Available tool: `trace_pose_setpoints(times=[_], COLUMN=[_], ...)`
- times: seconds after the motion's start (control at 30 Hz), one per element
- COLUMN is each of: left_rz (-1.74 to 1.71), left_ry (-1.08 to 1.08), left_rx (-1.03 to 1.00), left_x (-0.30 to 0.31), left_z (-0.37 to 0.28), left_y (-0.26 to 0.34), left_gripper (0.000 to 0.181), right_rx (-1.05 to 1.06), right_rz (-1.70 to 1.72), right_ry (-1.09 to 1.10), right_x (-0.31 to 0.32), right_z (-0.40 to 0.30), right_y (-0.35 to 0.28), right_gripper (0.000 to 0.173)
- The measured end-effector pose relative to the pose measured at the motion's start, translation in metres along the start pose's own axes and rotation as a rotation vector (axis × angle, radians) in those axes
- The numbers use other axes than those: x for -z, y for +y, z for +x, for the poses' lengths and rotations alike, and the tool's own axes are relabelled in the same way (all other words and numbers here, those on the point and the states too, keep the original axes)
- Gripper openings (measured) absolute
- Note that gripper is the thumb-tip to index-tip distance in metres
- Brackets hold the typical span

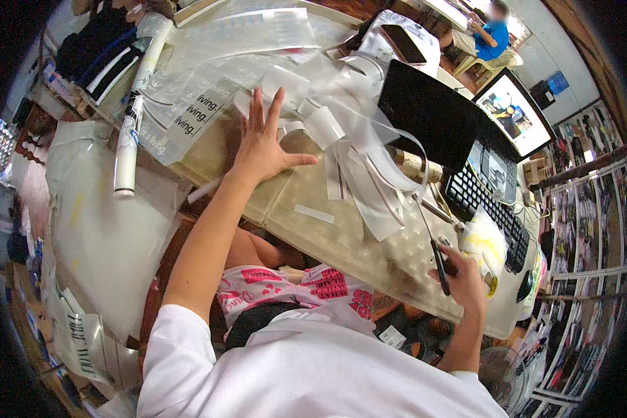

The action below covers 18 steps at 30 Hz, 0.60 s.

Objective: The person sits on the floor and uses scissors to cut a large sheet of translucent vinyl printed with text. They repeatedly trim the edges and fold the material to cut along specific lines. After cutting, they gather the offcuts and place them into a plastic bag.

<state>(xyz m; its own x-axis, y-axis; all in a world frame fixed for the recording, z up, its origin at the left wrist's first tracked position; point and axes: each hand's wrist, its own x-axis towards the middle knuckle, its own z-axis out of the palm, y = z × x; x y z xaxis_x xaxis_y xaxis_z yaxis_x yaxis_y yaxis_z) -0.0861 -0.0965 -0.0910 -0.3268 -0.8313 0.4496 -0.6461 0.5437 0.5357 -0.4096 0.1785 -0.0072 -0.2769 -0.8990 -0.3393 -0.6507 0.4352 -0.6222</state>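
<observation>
My left hand [264, 149] is spread above the table [287, 193], its fingertips at the edge of a heap of clear and white film strips [324, 128]. Nothing is held in it. To its left lies a transparent printed sheet [201, 112] with repeated dark lettering. My right hand [462, 277], near the table's front right side, grips a pair of scissors [439, 266] by the dark handles. Its blades point away from me toward the strips' right end. A small white strip [314, 213] rests apart on the table between both hands.
A printed film roll [130, 146] juts over the left edge. On the right are a dark monitor [428, 112], keyboard [494, 214], laptop [514, 112], crumpled plastic bag [483, 237] and mouse [525, 285]. A phone [402, 44] lies at the back; a seated person [494, 39] is beyond.
</observation>
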Motion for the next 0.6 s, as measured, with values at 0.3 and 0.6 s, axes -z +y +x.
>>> trace_pose_setpoints(times=[0.3, 0.6], left_rz=[0.182, 0.146], left_ry=[-0.218, -0.201], left_rx=[-0.216, -0.138], left_x=[-0.045, -0.065], left_z=[0.052, 0.055], left_y=[0.037, 0.026], left_gripper=[0.117, 0.038], right_rx=[0.010, 0.148], right_rz=[-0.252, 0.028], right_ry=[0.179, 0.101], right_x=[-0.011, -0.014], right_z=[-0.009, -0.005], right_y=[0.004, -0.015], right_gripper=[0.051, 0.055])
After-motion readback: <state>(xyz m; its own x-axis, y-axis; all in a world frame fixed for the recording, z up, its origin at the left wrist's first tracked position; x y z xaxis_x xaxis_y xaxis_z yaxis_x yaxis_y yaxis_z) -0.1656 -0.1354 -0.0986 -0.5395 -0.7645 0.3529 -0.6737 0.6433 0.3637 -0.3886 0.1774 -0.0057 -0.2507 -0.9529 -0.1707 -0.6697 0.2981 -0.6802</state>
